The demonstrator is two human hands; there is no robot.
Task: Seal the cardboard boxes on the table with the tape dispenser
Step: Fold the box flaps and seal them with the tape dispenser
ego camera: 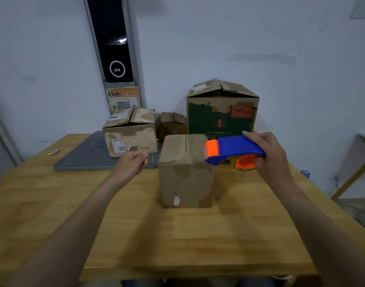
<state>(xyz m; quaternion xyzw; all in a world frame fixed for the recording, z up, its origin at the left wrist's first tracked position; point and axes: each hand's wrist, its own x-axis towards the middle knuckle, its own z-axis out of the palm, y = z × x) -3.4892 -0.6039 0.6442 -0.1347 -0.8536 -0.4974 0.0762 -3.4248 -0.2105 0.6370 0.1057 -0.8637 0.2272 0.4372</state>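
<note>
The right hand [269, 160] is wrapped around the rear of the tape dispenser [233, 149], fingers curled under the roll and thumb along the top. It carries the dispenser at about 2 o'clock from the near box [185, 170], with the orange head over that box's top right edge; whether it touches the cardboard cannot be told. The left hand [134, 162] hovers at 10 o'clock from the box, apart from it, fingers loosely curled with nothing plainly in them.

With no hand steadying it, the box looks light enough to slide or turn when tape is dragged across, leaving a crooked strip off the centre seam. The scuffed top, where the outer paper has peeled, may give the adhesive a poor bite. The cutter sits at the orange end, so a bracing hand placed ahead of it risks a nick.

The dispenser is smooth hard plastic, blue body and orange hub around a yellowish roll. The near box is a matt brown cube, flaps shut. Beyond it, the torn box [132, 133] at 11 o'clock rests on a flat grey mat [84, 160], the small box [173, 123] is at 12, and the tall green-printed box [222, 112] at 1 has raised flaps. All stand on the pale wooden table [177, 235]
</note>
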